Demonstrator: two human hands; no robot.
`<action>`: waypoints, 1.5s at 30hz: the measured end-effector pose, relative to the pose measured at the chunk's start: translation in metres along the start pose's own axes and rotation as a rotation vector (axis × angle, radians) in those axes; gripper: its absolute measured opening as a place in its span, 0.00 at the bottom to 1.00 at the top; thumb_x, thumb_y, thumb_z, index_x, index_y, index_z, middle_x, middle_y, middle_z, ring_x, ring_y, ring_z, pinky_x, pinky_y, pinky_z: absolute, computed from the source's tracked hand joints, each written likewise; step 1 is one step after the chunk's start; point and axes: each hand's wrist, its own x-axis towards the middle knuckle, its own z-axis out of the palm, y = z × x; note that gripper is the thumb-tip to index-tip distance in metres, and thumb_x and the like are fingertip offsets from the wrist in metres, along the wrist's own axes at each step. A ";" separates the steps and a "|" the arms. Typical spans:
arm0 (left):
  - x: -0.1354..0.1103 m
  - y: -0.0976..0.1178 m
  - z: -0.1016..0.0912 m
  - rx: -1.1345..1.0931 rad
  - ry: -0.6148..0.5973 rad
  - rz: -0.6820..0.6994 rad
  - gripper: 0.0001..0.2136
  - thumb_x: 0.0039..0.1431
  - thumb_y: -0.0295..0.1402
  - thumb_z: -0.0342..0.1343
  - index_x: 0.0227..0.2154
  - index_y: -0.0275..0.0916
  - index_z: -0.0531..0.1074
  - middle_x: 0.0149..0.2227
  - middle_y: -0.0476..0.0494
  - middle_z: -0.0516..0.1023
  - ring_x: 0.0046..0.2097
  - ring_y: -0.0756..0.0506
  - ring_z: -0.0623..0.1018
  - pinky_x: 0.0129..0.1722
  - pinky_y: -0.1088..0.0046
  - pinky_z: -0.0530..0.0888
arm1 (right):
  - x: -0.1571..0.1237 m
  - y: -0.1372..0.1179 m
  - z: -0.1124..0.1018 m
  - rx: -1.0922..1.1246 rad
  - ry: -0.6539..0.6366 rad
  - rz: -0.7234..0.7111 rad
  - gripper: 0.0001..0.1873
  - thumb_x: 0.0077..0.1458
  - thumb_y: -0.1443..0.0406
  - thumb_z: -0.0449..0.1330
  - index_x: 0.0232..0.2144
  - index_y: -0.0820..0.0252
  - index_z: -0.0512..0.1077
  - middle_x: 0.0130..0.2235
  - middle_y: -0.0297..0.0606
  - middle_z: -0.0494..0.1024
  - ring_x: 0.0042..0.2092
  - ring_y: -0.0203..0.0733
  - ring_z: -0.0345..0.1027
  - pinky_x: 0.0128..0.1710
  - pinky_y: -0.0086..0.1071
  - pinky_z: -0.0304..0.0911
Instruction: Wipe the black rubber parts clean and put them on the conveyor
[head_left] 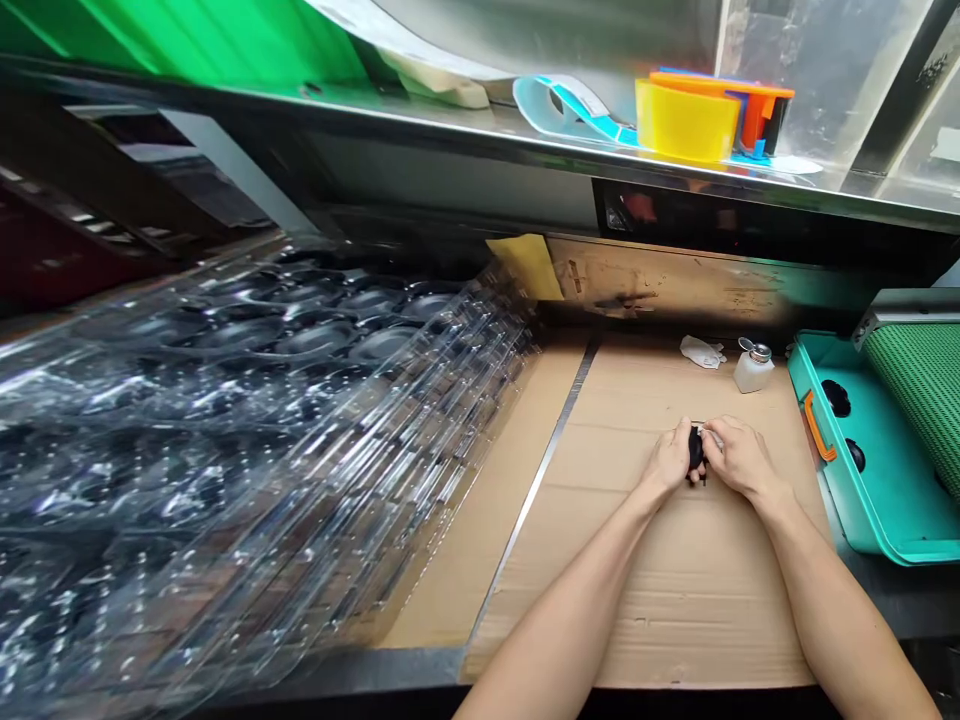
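Together, two hands [670,460] [741,457], one black piece [696,456]

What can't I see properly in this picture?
Head view:
- Parts of the black piece: covered by the left hand and right hand.
- Clear trays: blurred, and cut off by the picture's left edge.
- Green belt: cut off by the right edge.
- Dark parts in the turquoise bin: too small for details.
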 end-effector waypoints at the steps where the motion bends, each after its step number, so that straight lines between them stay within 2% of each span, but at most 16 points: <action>1: -0.002 0.002 0.001 0.045 0.006 0.004 0.32 0.66 0.57 0.35 0.25 0.36 0.73 0.18 0.44 0.75 0.17 0.48 0.72 0.21 0.73 0.69 | -0.001 0.000 -0.001 -0.017 -0.012 0.003 0.09 0.65 0.64 0.54 0.40 0.56 0.75 0.40 0.38 0.79 0.41 0.40 0.71 0.41 0.30 0.59; 7: -0.007 0.011 0.001 0.264 -0.010 0.037 0.35 0.68 0.55 0.32 0.16 0.38 0.69 0.15 0.43 0.72 0.19 0.48 0.74 0.26 0.73 0.71 | 0.000 -0.001 -0.006 -0.060 -0.013 -0.054 0.11 0.65 0.65 0.52 0.35 0.57 0.75 0.38 0.39 0.79 0.40 0.40 0.70 0.40 0.30 0.57; 14: -0.005 0.011 0.001 0.304 -0.032 0.076 0.33 0.70 0.51 0.33 0.16 0.39 0.70 0.15 0.44 0.71 0.19 0.48 0.72 0.26 0.74 0.68 | 0.004 -0.005 -0.011 -0.106 -0.092 0.025 0.07 0.58 0.67 0.57 0.31 0.56 0.75 0.37 0.39 0.81 0.40 0.42 0.71 0.39 0.30 0.58; 19: -0.008 0.017 0.002 0.383 -0.037 0.088 0.32 0.71 0.49 0.33 0.15 0.40 0.68 0.15 0.44 0.72 0.20 0.47 0.73 0.27 0.72 0.67 | 0.005 -0.003 -0.017 -0.063 -0.093 -0.032 0.08 0.57 0.68 0.56 0.30 0.58 0.76 0.36 0.39 0.80 0.39 0.41 0.71 0.40 0.29 0.58; 23: -0.009 0.018 0.003 0.435 -0.037 0.147 0.32 0.71 0.46 0.35 0.13 0.41 0.66 0.15 0.43 0.71 0.22 0.46 0.73 0.32 0.71 0.68 | 0.003 -0.002 -0.018 -0.064 -0.109 0.014 0.08 0.56 0.67 0.57 0.28 0.57 0.75 0.34 0.38 0.80 0.36 0.41 0.70 0.37 0.29 0.57; 28: -0.010 0.014 0.002 0.408 -0.024 0.183 0.31 0.71 0.45 0.36 0.14 0.41 0.68 0.16 0.43 0.72 0.23 0.46 0.73 0.32 0.71 0.68 | 0.001 -0.002 -0.015 -0.041 -0.079 -0.020 0.08 0.57 0.68 0.56 0.29 0.57 0.75 0.35 0.38 0.81 0.38 0.40 0.71 0.39 0.29 0.57; 45: -0.010 0.007 0.002 0.377 -0.023 0.169 0.31 0.71 0.48 0.36 0.17 0.40 0.71 0.16 0.43 0.72 0.22 0.46 0.73 0.30 0.71 0.68 | 0.001 -0.008 -0.017 0.001 -0.090 0.113 0.08 0.54 0.65 0.57 0.28 0.56 0.77 0.34 0.38 0.82 0.36 0.41 0.73 0.36 0.28 0.56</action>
